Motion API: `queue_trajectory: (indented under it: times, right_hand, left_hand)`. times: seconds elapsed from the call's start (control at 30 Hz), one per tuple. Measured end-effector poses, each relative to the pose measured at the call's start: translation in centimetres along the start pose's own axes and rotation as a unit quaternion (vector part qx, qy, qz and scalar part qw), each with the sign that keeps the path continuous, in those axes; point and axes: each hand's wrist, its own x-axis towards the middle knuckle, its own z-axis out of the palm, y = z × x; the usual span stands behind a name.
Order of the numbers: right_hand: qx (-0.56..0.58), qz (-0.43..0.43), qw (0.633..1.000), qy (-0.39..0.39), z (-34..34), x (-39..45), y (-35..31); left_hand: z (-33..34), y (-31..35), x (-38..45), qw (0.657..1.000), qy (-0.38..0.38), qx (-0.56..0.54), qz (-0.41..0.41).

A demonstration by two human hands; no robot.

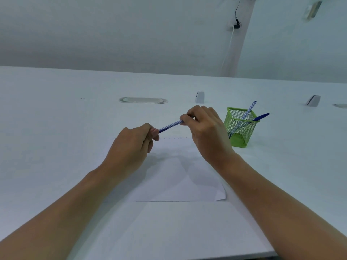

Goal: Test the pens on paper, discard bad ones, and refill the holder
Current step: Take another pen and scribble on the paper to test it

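Observation:
A blue-and-white striped pen (170,126) is held level above the sheet of white paper (174,177), gripped at both ends. My left hand (131,147) pinches its dark blue lower end, and my right hand (202,128) closes on the upper end. Small blue marks run along the paper's far edge. To the right stands a green mesh pen holder (239,132) with two pens leaning in it: a striped pen (246,114) and a solid blue pen (261,117).
The white table (75,119) has an oval cable grommet (143,100) behind my hands and two small white clips (200,97) along the back. A white cable hangs down the wall at the upper right. The near table edge runs at the bottom right.

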Motion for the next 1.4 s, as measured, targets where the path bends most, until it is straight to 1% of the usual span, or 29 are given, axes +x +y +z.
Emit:
queue_trajectory:
  times: [0.07,0.17,0.23,0.3,0.33,0.4,0.43,0.47,0.5,0.53,0.6,0.63,0.67,0.7,0.73,0.8,0.9,1.07,1.27,1.4]
  right_hand:
    - [-0.002,-0.003,1.000,-0.010,0.2,0.0,0.0]
    - [-0.026,-0.034,0.998,-0.044,0.9,-0.4,0.1]
    - [-0.035,-0.049,0.996,-0.072,1.1,-0.6,0.2]
    - [-0.022,-0.038,0.996,-0.079,1.3,-0.5,0.6]
    - [-0.010,-0.016,0.997,-0.073,1.5,-0.5,0.9]
    - [0.036,0.065,0.996,-0.059,1.4,-0.6,1.1]
    - [0.080,0.116,0.989,-0.053,1.3,-0.6,1.1]
    - [0.148,0.165,0.974,-0.045,1.1,-0.7,1.0]
    - [0.237,0.218,0.946,-0.037,0.6,-0.5,0.7]
    - [0.340,0.275,0.899,-0.029,0.1,-0.3,0.3]
    - [0.523,0.360,0.773,0.004,-0.8,0.5,-0.5]
    - [0.575,0.376,0.727,0.017,-1.2,0.7,-0.8]
    - [0.608,0.381,0.697,0.022,-1.5,0.9,-1.1]
    - [0.629,0.380,0.677,0.018,-1.6,1.1,-1.4]
    - [0.643,0.377,0.667,0.009,-1.8,1.1,-1.7]
    - [0.649,0.370,0.665,-0.013,-1.8,1.0,-2.2]
    - [0.639,0.360,0.679,-0.032,-1.6,0.9,-2.7]
    - [0.618,0.344,0.706,-0.041,-1.2,0.7,-2.8]
    - [0.604,0.336,0.723,-0.024,-1.1,0.6,-2.4]
    - [0.588,0.323,0.741,-0.043,-0.8,0.4,-2.5]
  left_hand:
    - [0.0,-0.4,0.3,0.999,0.022,0.009,0.023]
    - [-0.1,-1.2,0.5,0.995,0.056,0.040,0.066]
    - [-0.3,-1.7,0.5,0.992,0.079,0.056,0.079]
    - [-0.8,-2.0,0.4,0.990,0.103,0.062,0.075]
    - [-1.0,-2.1,0.4,0.989,0.113,0.063,0.066]
    - [-1.3,-2.5,0.4,0.990,0.127,0.052,0.042]
    - [-1.3,-2.6,0.4,0.990,0.133,0.040,0.034]
    - [-1.2,-2.7,0.4,0.990,0.136,0.025,0.030]
    - [-1.1,-2.6,0.4,0.990,0.135,0.011,0.029]
    - [-0.9,-2.4,0.4,0.991,0.130,-0.001,0.027]
    - [-0.4,-1.8,0.4,0.993,0.115,-0.017,0.022]
    - [-0.2,-1.7,0.4,0.994,0.108,-0.020,0.020]
    - [0.0,-1.5,0.4,0.994,0.102,-0.020,0.019]
    - [0.2,-1.4,0.4,0.995,0.097,-0.019,0.021]
    - [0.3,-1.4,0.4,0.995,0.092,-0.018,0.022]
    - [0.3,-1.5,0.4,0.996,0.080,-0.024,0.020]
    - [0.2,-1.3,0.4,0.997,0.068,-0.033,0.022]
    - [0.3,-0.9,0.3,0.997,0.056,-0.044,0.033]
    - [0.3,-1.0,0.3,0.997,0.053,-0.052,0.024]
    - [0.5,-1.0,0.3,0.997,0.050,-0.051,0.028]
